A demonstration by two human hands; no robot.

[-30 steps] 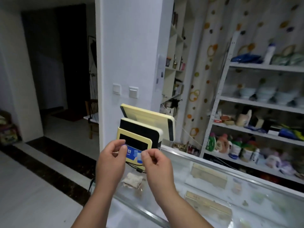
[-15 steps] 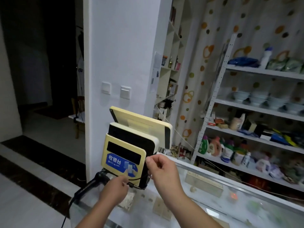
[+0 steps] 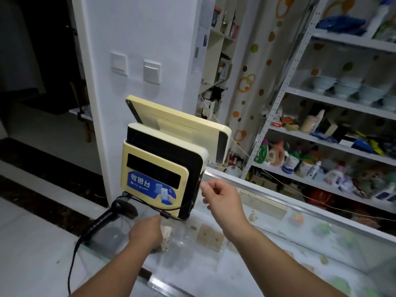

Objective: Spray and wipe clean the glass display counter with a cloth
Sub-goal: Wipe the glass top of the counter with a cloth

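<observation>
Cream-yellow register (image 3: 154, 163) with blue label (image 3: 150, 188), black scanner (image 3: 115, 211), orange-dotted wallpaper (image 3: 257, 61).

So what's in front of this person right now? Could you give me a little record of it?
place: shop, behind a glass counter
on counter: till, scanner with cable
cloth: beige lump beside the left hand; on or under the glass, unclear
left hand: low, reaching at the cloth; hold unclear
right hand: fingers curled by the till's edge; contact unclear
background: shelves of bottles and bowls
</observation>
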